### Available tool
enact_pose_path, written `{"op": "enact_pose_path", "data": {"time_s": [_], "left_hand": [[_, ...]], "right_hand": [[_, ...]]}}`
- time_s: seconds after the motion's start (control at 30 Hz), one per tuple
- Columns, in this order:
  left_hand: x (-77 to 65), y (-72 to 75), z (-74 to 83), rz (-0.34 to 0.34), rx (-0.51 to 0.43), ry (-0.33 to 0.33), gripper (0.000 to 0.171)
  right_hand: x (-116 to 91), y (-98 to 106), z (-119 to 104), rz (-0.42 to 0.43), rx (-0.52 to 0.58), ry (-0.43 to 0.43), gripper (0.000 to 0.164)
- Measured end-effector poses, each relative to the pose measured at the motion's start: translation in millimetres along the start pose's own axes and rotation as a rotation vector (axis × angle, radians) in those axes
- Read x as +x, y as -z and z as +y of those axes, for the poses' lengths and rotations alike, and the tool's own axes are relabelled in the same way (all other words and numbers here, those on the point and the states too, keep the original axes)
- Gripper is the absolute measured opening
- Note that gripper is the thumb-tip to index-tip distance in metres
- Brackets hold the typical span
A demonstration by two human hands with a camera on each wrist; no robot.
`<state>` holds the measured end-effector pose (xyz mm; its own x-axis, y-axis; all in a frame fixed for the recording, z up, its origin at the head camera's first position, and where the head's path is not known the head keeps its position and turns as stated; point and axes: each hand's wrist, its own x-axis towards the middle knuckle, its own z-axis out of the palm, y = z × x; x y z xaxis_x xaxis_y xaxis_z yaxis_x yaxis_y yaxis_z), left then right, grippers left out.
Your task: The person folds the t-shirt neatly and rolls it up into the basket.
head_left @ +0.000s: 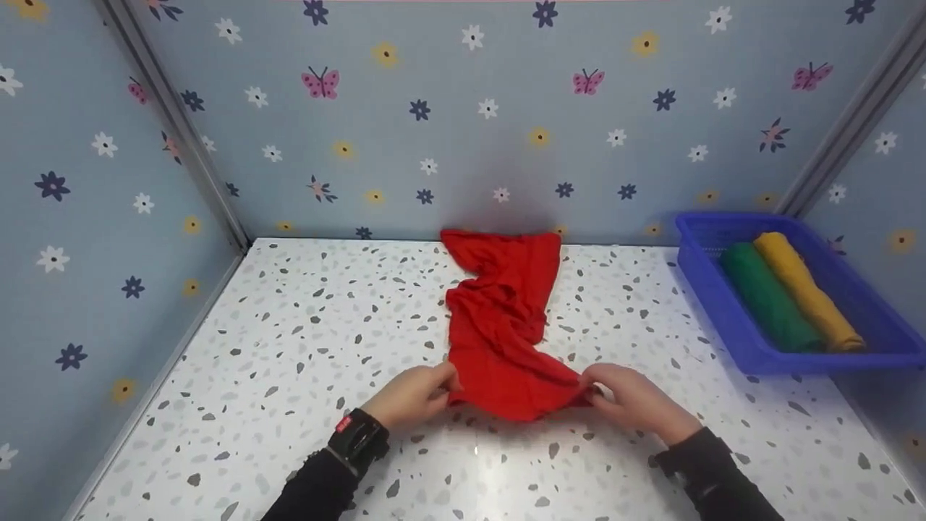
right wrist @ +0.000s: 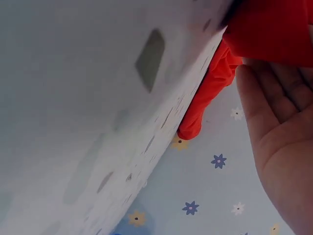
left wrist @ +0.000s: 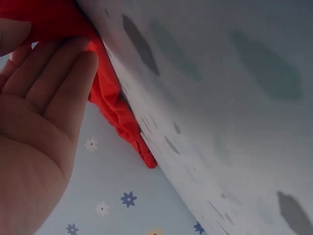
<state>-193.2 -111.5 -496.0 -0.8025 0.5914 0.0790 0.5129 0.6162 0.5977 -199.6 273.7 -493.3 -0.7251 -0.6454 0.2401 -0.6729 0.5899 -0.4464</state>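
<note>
A crumpled red cloth (head_left: pixel 506 362) stretches across the speckled table from its near edge back to the patterned wall, twisted and bunched in its middle. My left hand (head_left: pixel 416 394) pinches its near left corner between thumb and fingers. At the near right corner, my right hand (head_left: pixel 636 398) pinches the cloth the same way. Between both hands the near edge sags in a shallow curve. In the left wrist view, the fingers (left wrist: pixel 58 78) lie under the cloth's edge; the right wrist view has the cloth (right wrist: pixel 269 34) over the fingertips.
A blue plastic basket (head_left: pixel 723 318) stands at the right. Inside it lie a green rolled cloth (head_left: pixel 770 297) and a yellow rolled cloth (head_left: pixel 810 293), side by side. Flower-patterned walls (head_left: pixel 477 145) enclose the speckled white table (head_left: pixel 325 325) at the back and both sides.
</note>
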Motion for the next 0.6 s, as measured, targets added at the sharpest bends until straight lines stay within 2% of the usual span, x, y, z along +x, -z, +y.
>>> {"op": "enact_pose_path", "data": {"time_s": [0.13,0.47,0.6], "left_hand": [[-7.4,3.7,-3.9,-0.013,-0.118,0.059,0.019],[-23.2,10.9,-3.8,0.003,-0.117,0.074,0.020],[-29.4,10.2,-3.6,0.009,-0.148,0.056,0.020]], "right_hand": [[1,0,-7,0.003,0.066,-0.021,0.023],[2,-4,-25,-0.007,0.091,-0.037,0.021],[2,-5,-32,-0.018,0.117,-0.031,0.019]]}}
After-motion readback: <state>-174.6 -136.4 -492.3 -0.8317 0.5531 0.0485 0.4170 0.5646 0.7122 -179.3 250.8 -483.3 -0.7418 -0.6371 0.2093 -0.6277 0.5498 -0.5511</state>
